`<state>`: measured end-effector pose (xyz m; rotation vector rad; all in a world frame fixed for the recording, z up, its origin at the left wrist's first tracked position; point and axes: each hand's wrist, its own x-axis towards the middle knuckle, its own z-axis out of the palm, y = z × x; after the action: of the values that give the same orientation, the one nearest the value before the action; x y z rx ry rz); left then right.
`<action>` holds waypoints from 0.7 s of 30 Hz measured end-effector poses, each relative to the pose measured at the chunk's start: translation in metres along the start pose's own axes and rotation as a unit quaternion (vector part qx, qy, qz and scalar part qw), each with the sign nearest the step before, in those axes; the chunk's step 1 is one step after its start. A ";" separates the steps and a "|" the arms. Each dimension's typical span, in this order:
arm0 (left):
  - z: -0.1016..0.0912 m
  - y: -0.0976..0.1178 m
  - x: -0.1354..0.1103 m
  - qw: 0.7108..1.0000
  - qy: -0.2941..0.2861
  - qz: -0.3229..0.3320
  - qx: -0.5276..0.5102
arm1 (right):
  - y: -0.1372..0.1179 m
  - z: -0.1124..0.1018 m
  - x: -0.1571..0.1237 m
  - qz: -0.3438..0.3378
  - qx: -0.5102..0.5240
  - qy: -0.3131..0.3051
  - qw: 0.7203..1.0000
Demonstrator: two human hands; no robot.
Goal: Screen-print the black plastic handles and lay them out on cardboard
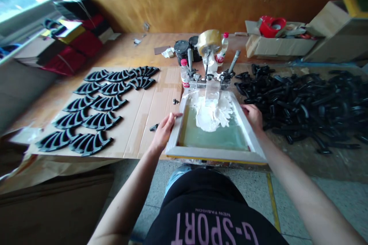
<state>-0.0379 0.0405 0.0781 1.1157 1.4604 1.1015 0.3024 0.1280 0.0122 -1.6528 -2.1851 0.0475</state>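
Observation:
A screen printing frame (217, 155) lies in front of me, with a pale border around green mesh. Thick white ink (211, 116) is spread over the mesh's far half, and a clear flat blade (212, 91) rests in it. My left hand (164, 130) is closed on the frame's left edge, thumb near the top of the border. On the opposite edge, the fingers of my right hand (253, 116) are curled at the frame's side, partly hidden. A small black piece (154, 127) lies beside my left hand. Clamps (224, 78) hold the frame's far end.
Fanned rows of black curved parts (99, 120) lie on cardboard (143, 122) at left. A heap of loose black parts (310, 103) covers the right side. Behind the frame stand red-capped bottles (184, 74), dark jars (181, 49) and a tape roll (209, 41). A cardboard box (281, 48) sits back right.

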 end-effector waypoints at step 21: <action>0.010 -0.103 0.007 0.994 -0.010 -0.104 0.036 | -0.090 -0.005 -0.013 -0.277 0.040 -0.131 0.951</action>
<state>-0.0411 0.0301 -0.0252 0.9951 1.5731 0.8957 0.2246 0.0877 0.0369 -0.9811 -2.7317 0.2052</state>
